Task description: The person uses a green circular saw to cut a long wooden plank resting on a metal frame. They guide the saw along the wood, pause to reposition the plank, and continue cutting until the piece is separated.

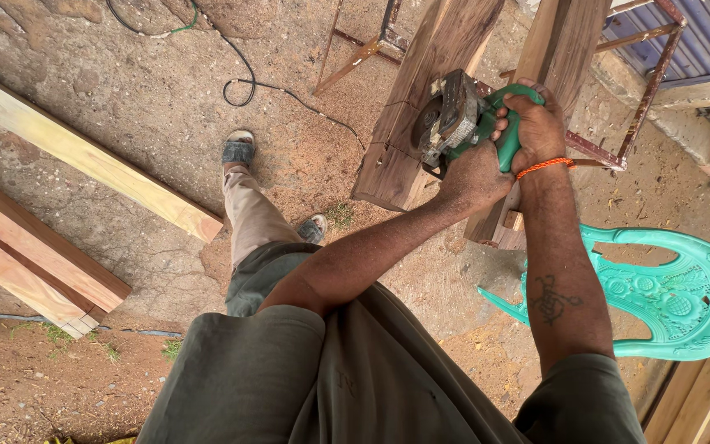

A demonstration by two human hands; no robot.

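Pale planks (84, 156) lie on the concrete floor (149, 82) at left. Centre: dark beam (421, 90) slopes down; green circular saw (462, 119) rests against its edge. Left hand (474, 177) closed on saw body, right hand (536, 123) closed around its handle. Turquoise plastic chair (684, 296) lies at right.

Sawdust-strewn concrete floor (149, 107) bears pale planks (84, 156).

I see saw (462, 123) in my hands: green plastic grip, dull grey metal guard | beam (421, 107) under it: dark rough-sawn wood | chair (684, 296) right of hands: glossy teal plastic | ground (141, 107) left of hands: rough concrete, sawdust-coated
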